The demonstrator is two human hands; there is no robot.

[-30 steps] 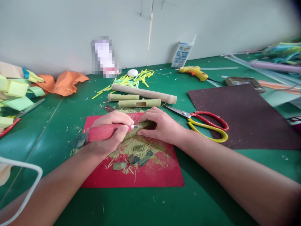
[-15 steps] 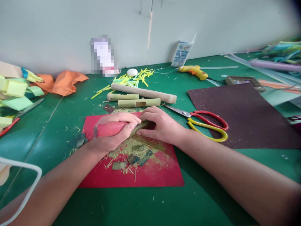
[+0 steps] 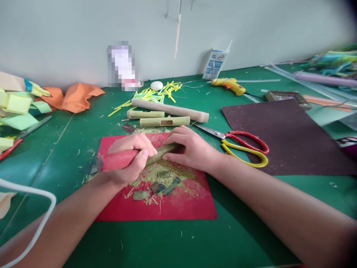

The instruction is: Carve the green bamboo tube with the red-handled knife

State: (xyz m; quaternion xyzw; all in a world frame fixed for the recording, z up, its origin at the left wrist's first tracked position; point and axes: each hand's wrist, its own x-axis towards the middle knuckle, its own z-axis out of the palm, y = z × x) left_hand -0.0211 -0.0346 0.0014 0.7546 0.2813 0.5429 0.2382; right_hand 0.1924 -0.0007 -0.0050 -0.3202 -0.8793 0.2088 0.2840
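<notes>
My left hand (image 3: 133, 143) is wrapped around the thick red wooden handle (image 3: 118, 160) of a tool whose blade I cannot make out behind the fingers. Its working end lies along a short green bamboo tube (image 3: 158, 154). My right hand (image 3: 187, 146) grips the far right end of that tube and covers it. Both hands are over a red sheet (image 3: 195, 208). Pale sawdust, thin fibres and dark green bamboo chips (image 3: 141, 195) are scattered on the sheet below the tube.
Behind the hands lie a notched bamboo piece (image 3: 181, 121), another cut piece (image 3: 146, 115) and a long pale stick (image 3: 170, 109). Red-and-yellow-handled scissors (image 3: 247, 137) rest partly on a dark brown sheet (image 3: 295, 149) at right. A yellow glue gun (image 3: 230, 85) is farther back.
My left hand has slid left and slightly down with the red-handled tool, uncovering more of the bamboo tube. My right hand has stayed in place on the tube.
</notes>
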